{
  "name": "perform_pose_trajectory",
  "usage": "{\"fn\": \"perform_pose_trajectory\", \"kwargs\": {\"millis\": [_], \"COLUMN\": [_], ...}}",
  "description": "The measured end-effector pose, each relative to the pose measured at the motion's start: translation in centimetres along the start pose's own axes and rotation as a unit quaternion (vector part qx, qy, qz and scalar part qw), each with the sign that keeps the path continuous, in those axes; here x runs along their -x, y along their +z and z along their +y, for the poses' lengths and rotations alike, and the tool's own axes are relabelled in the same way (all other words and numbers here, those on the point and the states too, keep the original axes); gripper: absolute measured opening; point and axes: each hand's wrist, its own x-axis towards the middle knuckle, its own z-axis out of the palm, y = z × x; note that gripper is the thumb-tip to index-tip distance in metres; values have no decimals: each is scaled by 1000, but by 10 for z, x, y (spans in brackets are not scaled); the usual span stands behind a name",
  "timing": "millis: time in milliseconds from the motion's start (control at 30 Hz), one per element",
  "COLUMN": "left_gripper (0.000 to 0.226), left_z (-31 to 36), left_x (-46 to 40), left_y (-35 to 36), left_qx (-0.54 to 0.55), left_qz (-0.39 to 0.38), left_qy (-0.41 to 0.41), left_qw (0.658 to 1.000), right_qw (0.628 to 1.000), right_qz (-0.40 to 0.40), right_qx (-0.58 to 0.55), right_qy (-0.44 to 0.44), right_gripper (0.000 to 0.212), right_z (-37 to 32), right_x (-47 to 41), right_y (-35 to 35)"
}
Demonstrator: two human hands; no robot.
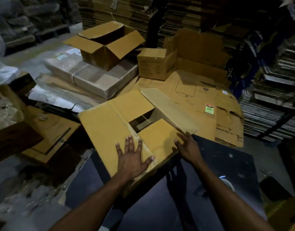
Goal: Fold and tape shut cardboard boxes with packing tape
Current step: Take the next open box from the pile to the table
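Observation:
A brown cardboard box (103, 125) sits on a dark table (226, 165) in front of me, its flaps partly folded over the opening. My left hand (132, 157) lies flat with fingers spread, pressing down the wide left flap and the near small flap. My right hand (187, 147) touches the near right corner, fingers under the long right flap (170, 109), which stands tilted upward. A dark gap between the flaps shows the box's inside. A roll of packing tape (227, 182) lies on the table to the right of my right forearm.
An open box (106, 45) rests on a wrapped bundle of flat cartons (93, 77) at the back. A smaller box (155, 64) stands beside it on flattened cardboard (210, 100). Tall stacks of flat cartons (273, 80) line the back and right. More boxes (50, 135) sit at left.

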Motion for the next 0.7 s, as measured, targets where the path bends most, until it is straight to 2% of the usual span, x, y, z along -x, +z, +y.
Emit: {"fn": "perform_pose_trajectory", "kwargs": {"millis": [100, 167, 233, 300, 333, 367, 400, 467, 533, 567, 600, 633, 700], "left_gripper": [118, 116, 111, 104, 102, 103, 106, 111, 114, 115, 116, 117, 118], "left_z": [-5, -17, -39, -66, -77, -85, -87, -83, -77, -76, -76, -76, -73], "left_x": [2, 8, 18, 30, 37, 42, 46, 47, 44, 43, 42, 42, 42], "left_y": [-1, -3, -3, -6, -8, -9, -10, -10, -10, -10, -9, -8, -6], "left_qx": [-26, -47, -40, 11, 26, 19, 0, -31, -42, -43, -42, -41, -43], "left_qz": [-2, 2, 13, 52, 70, 78, 76, 57, 46, 44, 42, 41, 41], "left_qy": [31, 52, 59, 35, 21, 12, 9, 14, 18, 17, 16, 15, 14], "left_qw": [999, 998, 997, 998, 997, 997, 997, 998, 998, 998, 998, 998, 998], "right_qw": [974, 972, 977, 982, 992, 999, 988, 924, 814, 748, 708, 695, 709], "right_qz": [-106, -96, -77, -73, -55, -3, 61, 182, 234, 240, 237, 238, 230], "right_qx": [184, 200, 188, 152, 86, -26, -140, -287, -432, -522, -573, -586, -574], "right_qy": [-73, -79, -69, -88, -75, -43, 15, 177, 309, 332, 339, 342, 339], "right_gripper": [77, 81, 69, 54, 49, 47, 47, 56, 57, 57, 62, 72, 86], "right_z": [4, -8, -26, -33, -37, -38, -36, -28, -17, -11, -7, -7, -12], "right_x": [-6, 22, 56, 82, 94, 102, 107, 100, 80, 72, 64, 60, 60], "right_y": [31, 50, 52, 57, 55, 58, 58, 55, 42, 39, 35, 31, 25]}}
